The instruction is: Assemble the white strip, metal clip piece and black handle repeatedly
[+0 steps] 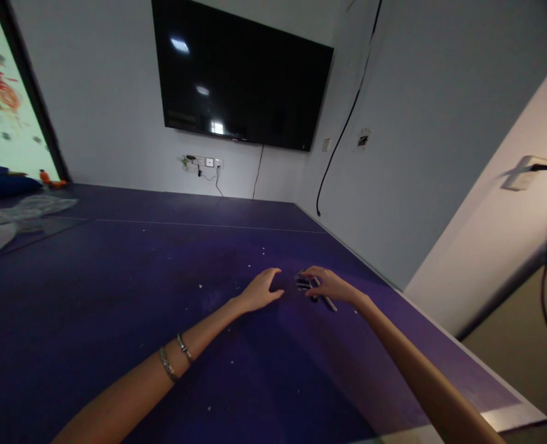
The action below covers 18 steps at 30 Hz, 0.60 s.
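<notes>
My left hand (257, 290) reaches over the purple tabletop (236, 382) with its thumb and fingers apart and nothing between them. To its right, my right hand (329, 286) is open above a small cluster of dark, shiny pieces (303, 282), too small to name. Its thumb and fingers are spread around their right side; whether they touch the pieces I cannot tell. A slim, light, pen-like stick (330, 304) lies slantwise under the right hand, which partly covers it.
Small white scraps (200, 286) are scattered over the tabletop. Clear plastic wrapping (28, 208) and dark blue cloth (5, 183) lie at the far left, near a small orange object (51, 179). A black cable (345, 126) hangs by the wall below and beside the television (245, 74).
</notes>
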Available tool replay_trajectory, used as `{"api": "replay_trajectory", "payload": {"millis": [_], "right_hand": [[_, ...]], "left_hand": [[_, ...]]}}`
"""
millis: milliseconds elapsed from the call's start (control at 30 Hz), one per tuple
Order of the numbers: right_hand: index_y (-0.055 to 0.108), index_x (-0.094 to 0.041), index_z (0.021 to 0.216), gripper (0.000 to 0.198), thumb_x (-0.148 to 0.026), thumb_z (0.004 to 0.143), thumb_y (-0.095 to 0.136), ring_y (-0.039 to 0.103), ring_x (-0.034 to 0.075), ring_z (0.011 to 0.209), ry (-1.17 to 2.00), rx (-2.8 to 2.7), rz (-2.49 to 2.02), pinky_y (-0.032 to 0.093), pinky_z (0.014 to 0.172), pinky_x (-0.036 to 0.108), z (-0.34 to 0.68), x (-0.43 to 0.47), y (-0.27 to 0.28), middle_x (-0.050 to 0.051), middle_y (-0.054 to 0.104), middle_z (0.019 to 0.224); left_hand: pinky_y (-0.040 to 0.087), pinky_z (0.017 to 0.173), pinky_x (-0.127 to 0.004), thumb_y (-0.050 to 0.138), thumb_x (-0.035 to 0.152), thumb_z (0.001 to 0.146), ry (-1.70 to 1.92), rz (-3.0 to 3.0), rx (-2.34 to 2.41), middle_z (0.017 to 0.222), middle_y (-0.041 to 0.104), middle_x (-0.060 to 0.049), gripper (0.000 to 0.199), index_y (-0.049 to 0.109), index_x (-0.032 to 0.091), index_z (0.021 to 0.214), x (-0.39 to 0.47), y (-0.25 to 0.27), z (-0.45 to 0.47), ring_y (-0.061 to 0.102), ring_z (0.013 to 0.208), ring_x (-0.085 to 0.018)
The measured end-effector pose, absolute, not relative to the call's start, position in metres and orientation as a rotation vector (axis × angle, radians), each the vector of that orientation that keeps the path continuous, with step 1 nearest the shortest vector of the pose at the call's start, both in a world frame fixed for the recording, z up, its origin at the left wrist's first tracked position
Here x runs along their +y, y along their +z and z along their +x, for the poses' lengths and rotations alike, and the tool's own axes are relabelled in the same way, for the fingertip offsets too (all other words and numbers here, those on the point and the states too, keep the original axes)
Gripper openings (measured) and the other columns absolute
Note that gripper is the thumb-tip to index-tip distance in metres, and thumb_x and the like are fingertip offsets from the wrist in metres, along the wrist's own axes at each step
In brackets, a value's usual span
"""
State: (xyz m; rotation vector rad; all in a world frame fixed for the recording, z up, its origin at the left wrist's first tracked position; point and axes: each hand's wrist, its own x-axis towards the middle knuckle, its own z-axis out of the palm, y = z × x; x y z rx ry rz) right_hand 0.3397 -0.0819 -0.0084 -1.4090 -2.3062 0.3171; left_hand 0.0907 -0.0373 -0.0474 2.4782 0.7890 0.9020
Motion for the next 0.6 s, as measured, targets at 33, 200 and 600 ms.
{"api": "replay_trajectory", "payload": {"millis": [33, 200, 600], "right_hand": [[0.059, -0.019, 0.110, 0.050, -0.039, 0.065, 0.068, 0.056, 0.021, 0.093, 0.322, -2.272, -1.446, 0.043, 0.083, 0.034, 0.353, -0.080, -0.012, 0.008, 0.060, 0.105], [0.061, -0.018, 0.109, 0.052, -0.042, 0.064, 0.066, 0.057, 0.024, 0.095, 0.362, -2.079, -1.627, 0.044, 0.083, 0.035, 0.427, -0.069, -0.039, 0.009, 0.061, 0.106], [0.064, -0.018, 0.108, 0.052, -0.035, 0.059, 0.063, 0.059, 0.027, 0.095, 0.438, -2.073, -1.848, 0.045, 0.083, 0.036, 0.470, -0.040, -0.073, 0.010, 0.064, 0.108]], "left_hand": [[0.034, 0.100, -0.038, 0.054, 0.035, 0.076, 0.888, 2.484, 0.826, 0.126, 0.049, -0.012, 0.050, 0.042, 0.017, 0.121, -0.034, -0.051, 0.084, 0.044, 0.117, -0.024], [0.034, 0.099, -0.039, 0.046, 0.037, 0.081, 0.805, 2.508, 1.046, 0.122, 0.051, -0.013, 0.042, 0.045, 0.015, 0.116, -0.017, -0.076, 0.046, 0.046, 0.115, -0.024], [0.032, 0.101, -0.041, 0.039, 0.040, 0.085, 0.729, 2.606, 1.131, 0.122, 0.053, -0.012, 0.038, 0.048, 0.015, 0.112, -0.016, -0.099, 0.033, 0.037, 0.125, -0.026]]}}
